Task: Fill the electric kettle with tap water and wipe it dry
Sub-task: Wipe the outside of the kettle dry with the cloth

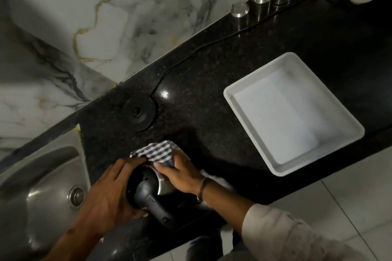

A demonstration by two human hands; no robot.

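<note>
While the left hand [108, 193] wraps around the dark lid end of the electric kettle [146, 186], gripping it from the sink side, the right hand [180, 172] is pressed against the kettle's shiny metal body with a blue-and-white checked cloth [158, 151] bunched under its fingers. So both hands are busy: left clamped on the kettle, right closed over the cloth and holding it to the steel. The kettle sits at the near edge of the black speckled table [212, 95], tilted so its dark handle [157, 207] points back toward the person, just beside the steel sink [42, 176] on the left with its round drain [76, 196] in plain sight. Beyond the kettle and apart from it, the round black power base [140, 112] stands bare near the wall, its cord [212, 43] running off along the back of the table. A few water droplets glint on the stone next to that base. To the right, well apart from the action, lies a white rectangular tray [254, 161]. Three steel canisters [263, 3] line up against the marbled wall [84, 17] at the far end. A dark band circles the right wrist, and a light sleeve [286, 233] covers that forearm.
</note>
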